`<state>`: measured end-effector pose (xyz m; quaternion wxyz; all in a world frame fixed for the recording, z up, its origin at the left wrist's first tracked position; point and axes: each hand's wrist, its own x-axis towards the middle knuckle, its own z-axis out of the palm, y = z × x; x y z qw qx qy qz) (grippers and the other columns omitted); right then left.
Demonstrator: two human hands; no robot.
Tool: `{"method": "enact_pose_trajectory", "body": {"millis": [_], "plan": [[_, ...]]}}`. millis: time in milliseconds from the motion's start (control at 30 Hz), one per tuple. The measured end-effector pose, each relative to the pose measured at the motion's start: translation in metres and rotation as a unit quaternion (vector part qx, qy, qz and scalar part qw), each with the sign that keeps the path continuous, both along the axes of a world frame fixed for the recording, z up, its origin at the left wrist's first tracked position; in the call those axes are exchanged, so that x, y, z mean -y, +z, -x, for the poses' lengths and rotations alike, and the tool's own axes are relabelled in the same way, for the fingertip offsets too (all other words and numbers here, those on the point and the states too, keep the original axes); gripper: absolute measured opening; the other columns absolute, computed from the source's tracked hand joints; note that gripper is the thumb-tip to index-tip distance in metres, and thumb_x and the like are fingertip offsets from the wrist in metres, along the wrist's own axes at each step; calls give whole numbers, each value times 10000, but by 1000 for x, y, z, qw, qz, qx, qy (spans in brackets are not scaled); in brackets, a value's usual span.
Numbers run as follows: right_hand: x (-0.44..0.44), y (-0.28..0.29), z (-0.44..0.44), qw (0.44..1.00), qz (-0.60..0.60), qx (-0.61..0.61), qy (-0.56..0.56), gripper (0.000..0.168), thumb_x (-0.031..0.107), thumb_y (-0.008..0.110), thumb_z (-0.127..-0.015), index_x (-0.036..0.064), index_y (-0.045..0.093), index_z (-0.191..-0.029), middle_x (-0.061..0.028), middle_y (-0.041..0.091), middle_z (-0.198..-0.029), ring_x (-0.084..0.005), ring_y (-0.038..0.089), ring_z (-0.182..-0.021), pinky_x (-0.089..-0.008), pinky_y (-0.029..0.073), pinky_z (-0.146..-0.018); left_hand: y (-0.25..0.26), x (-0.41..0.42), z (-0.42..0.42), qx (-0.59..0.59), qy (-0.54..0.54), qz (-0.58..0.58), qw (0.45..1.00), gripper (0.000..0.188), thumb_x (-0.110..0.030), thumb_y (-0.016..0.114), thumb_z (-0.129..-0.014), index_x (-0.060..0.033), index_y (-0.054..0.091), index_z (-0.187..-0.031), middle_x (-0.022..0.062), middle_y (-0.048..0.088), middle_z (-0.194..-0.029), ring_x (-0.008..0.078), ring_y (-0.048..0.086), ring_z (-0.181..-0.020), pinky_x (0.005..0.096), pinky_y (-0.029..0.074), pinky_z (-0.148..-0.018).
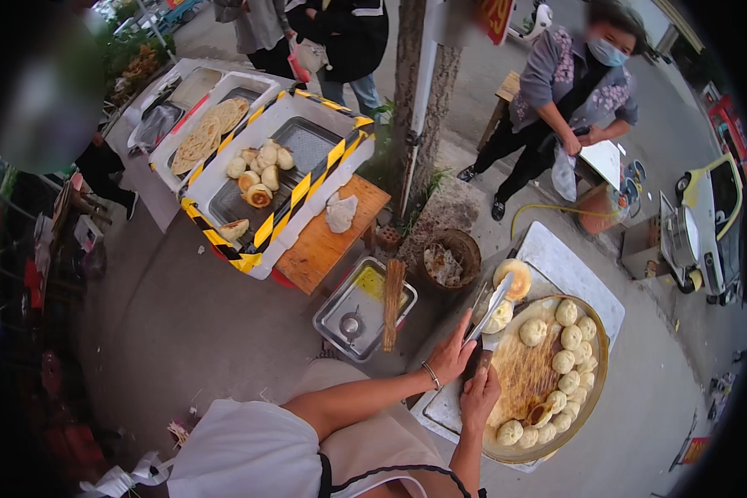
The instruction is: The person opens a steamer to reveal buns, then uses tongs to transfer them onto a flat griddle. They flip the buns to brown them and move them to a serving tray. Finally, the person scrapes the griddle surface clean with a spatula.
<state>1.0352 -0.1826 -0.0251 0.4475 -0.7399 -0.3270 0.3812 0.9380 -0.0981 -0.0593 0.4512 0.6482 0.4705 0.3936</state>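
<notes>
My left hand [452, 355], with a bracelet at the wrist, grips metal tongs [495, 304]. In my right hand [480, 396] is the wooden handle of a metal spatula [492, 342]. Just past the tools, a browned bun [514, 277] and a pale pleated bun [499, 319] are outside the pan's upper left edge; the tongs partly cover the pale one. Beside my right hand lies a large round pan [515, 367] with a browned, oily surface. Pleated buns [571, 337] line its right and lower sides, and one tipped bun [540, 413] shows a browned face.
A foam box [348, 155] with striped tape holds cooked buns [263, 162]; flatbreads [208, 134] sit beside it. A metal tray [333, 336] with a bundled brush [393, 305] stands left of a bin [451, 258]. A masked person [573, 93] stands beyond the pan, near a tree trunk [411, 106].
</notes>
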Motion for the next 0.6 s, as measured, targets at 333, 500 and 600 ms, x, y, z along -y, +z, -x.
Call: {"method": "enact_pose_trajectory", "body": {"millis": [333,500,600], "plan": [[-247,-12,247,931,-55,-53,357,258,244,471,-1027,34,599,-947,43,457,-581,-40,406,-460,-227,319,-409,27,-160,291,-14,299,90,950,676,-206,493,-970,-54,141,-1526,322,425,-1402,485,509,-1182,479,444,-932],[-356,-68,381,888,-63,-12,456,330,297,518,-985,25,571,-806,-22,511,-607,-104,462,-483,-282,363,-442,-14,-233,421,-84,419,102,898,698,-258,505,-953,-115,135,-1527,341,555,-1229,510,574,-1038,530,463,-883],[-404,-77,450,849,-111,117,504,318,272,544,-946,-24,597,-842,-168,628,-714,-289,614,-633,-408,470,-582,-24,-271,475,-20,453,213,865,687,-245,504,-954,-200,133,-1530,283,624,-1081,420,652,-749,467,545,-590]]}}
